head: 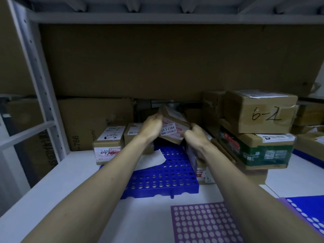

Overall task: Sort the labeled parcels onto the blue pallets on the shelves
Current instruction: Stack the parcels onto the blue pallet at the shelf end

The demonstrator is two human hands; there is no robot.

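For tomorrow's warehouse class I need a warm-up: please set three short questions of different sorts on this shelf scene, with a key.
1. True or false: both hands grip the small parcel above the blue pallet.
2. Multiple choice: the box marked 6-1 sits
A. alone on the pallet
B. on top of the green-taped box
C. in the left hand
3. Fill in: the white paper sheet lies on the blue ____.

Key: 1 true, the right hand holds its other end; 2 B; 3 pallet.
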